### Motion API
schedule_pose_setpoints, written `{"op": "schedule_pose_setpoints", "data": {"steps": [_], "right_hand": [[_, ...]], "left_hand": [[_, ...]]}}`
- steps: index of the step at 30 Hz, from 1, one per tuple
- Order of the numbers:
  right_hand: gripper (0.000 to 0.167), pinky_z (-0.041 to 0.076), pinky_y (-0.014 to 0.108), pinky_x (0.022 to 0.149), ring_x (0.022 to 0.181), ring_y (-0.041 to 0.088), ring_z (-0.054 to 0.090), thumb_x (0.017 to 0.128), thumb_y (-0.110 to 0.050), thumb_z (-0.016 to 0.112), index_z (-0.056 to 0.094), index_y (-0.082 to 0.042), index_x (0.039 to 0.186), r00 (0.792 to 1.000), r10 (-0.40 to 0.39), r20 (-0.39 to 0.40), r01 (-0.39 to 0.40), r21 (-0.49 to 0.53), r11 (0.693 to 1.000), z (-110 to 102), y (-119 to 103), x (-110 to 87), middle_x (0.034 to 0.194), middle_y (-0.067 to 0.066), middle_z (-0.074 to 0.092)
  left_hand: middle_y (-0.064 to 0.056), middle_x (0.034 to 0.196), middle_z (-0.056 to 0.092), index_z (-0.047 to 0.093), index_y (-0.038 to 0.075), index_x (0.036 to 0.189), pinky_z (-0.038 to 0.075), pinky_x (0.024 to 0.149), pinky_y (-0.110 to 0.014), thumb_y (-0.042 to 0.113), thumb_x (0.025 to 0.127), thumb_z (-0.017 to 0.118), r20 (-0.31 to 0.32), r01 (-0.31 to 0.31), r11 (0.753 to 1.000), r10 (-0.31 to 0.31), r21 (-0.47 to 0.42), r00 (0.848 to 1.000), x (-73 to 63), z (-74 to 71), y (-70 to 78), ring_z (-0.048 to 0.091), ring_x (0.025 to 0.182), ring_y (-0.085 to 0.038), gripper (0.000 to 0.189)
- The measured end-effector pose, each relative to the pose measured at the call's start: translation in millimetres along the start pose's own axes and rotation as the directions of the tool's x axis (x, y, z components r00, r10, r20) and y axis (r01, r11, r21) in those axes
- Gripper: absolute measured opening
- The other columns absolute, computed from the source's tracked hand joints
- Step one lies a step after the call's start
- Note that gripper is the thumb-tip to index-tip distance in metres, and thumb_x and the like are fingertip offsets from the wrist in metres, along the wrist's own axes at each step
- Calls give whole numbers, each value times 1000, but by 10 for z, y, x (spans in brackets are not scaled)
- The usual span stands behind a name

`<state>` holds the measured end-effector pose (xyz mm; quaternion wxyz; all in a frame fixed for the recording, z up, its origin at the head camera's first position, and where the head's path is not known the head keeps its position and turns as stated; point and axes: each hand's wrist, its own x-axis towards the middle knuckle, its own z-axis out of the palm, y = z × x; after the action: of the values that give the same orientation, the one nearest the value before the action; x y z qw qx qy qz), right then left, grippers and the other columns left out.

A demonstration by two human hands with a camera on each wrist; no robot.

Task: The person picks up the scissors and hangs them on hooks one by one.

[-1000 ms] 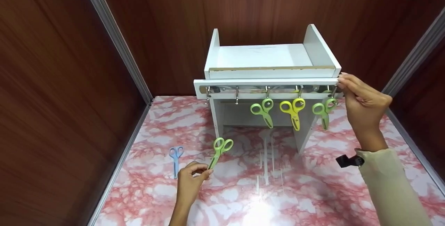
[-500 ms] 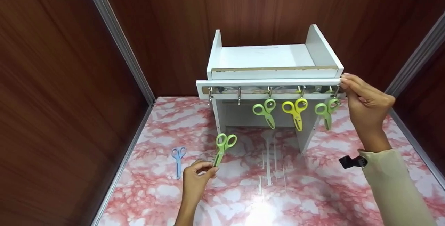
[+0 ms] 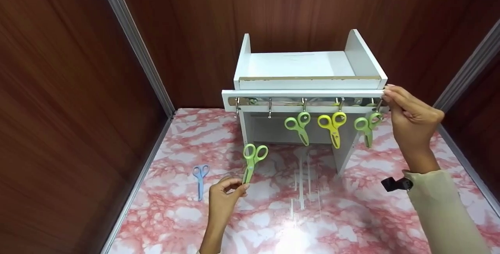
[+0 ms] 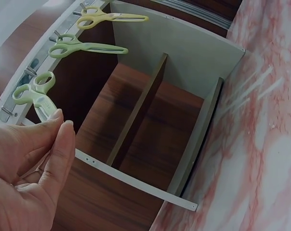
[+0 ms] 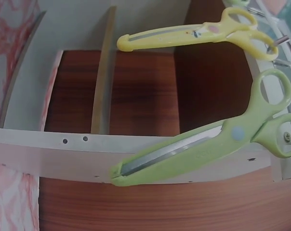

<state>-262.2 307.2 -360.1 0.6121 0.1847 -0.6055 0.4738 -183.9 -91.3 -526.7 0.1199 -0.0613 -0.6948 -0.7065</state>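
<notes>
Green scissors [image 3: 250,164] are pinched by the blade end between the thumb and fingers of my left hand [image 3: 224,203], handles upward, below the hook rail [image 3: 250,108]. In the left wrist view, their handles [image 4: 35,91] appear close to the rail's hooks. My right hand [image 3: 414,121] grips the rail's right end. From the hooks hang green scissors [image 3: 300,128], yellow scissors [image 3: 332,129] and, by my right hand, another green pair [image 3: 367,129]. The two leftmost hooks, one a metal hook [image 3: 270,107], bear nothing. Blue scissors [image 3: 200,181] lie on the table, left of my left hand.
The rail fronts a white shelf unit [image 3: 308,83] with raised sides and an open lower part. It stands on a red-and-white marbled table [image 3: 187,140]. Brown wood-look panels [image 3: 203,15] enclose the back and sides. Pale streaks [image 3: 300,183] mark the tabletop.
My left hand has moved right and upward with the green scissors, nearer the rail. My right hand keeps its grip on the rail's end. The hanging scissors stay on their hooks.
</notes>
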Motion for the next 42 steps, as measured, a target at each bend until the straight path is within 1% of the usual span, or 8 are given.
{"op": "schedule_pose_setpoints", "data": {"steps": [5,13,18,22,25,33,36,42], "right_hand": [[15,61,24,83,89,33,75,74,19,80,78,8,84,1000,-3,7,2,4,1000,-1,44,-11,92,25,74],[16,61,26,85,89,32,75,75,18,80,79,7,85,1000,-16,18,17,-7,1000,-19,68,-26,92,25,75],[15,62,26,84,88,32,75,75,19,80,78,8,84,1000,-14,8,14,1,1000,-3,45,-22,91,25,74],[14,62,27,84,88,33,75,74,20,80,78,10,83,1000,-5,0,5,13,1000,-3,44,-21,91,26,74],[14,61,26,85,89,33,75,74,20,80,78,10,84,1000,0,-1,0,15,1000,-18,61,-28,92,26,74],[15,61,26,85,89,34,75,75,18,80,79,6,85,1000,7,6,-7,1,1000,-37,102,-47,93,25,74],[15,61,26,85,89,34,75,75,18,80,79,7,85,1000,6,5,-6,-3,1000,-26,88,-42,93,25,74],[14,61,26,85,89,32,75,75,19,80,79,7,84,1000,11,-1,-11,-15,1000,-11,54,-28,92,24,75]], "left_hand": [[-17,88,68,76,-2,92,65,67,-35,5,84,83,-4,-2,1000,2,-9,1000,9,26,27,69,72,-22,12],[-20,88,69,75,-8,95,65,67,-34,0,85,81,5,14,995,-13,-103,1000,-7,55,85,69,71,-19,14],[-19,90,70,75,-8,96,65,68,-35,2,85,81,16,28,993,-26,-113,1000,-1,62,123,69,72,-19,16],[-18,89,70,75,-7,96,65,69,-35,5,86,81,22,22,994,-20,-104,1000,2,66,154,69,71,-19,16],[-18,91,70,75,-7,97,65,70,-35,6,87,80,35,25,993,-21,-117,999,4,66,182,69,72,-19,17],[-18,97,72,71,-14,104,65,73,-32,1,89,77,76,109,970,-95,-216,993,-8,64,278,69,76,-18,23],[-17,98,72,70,-15,106,65,75,-32,1,90,76,86,119,966,-102,-228,991,-7,63,300,70,78,-18,24],[-16,99,71,70,-15,108,65,76,-33,0,90,75,101,115,961,-92,-251,991,1,66,330,70,78,-19,24]]}}
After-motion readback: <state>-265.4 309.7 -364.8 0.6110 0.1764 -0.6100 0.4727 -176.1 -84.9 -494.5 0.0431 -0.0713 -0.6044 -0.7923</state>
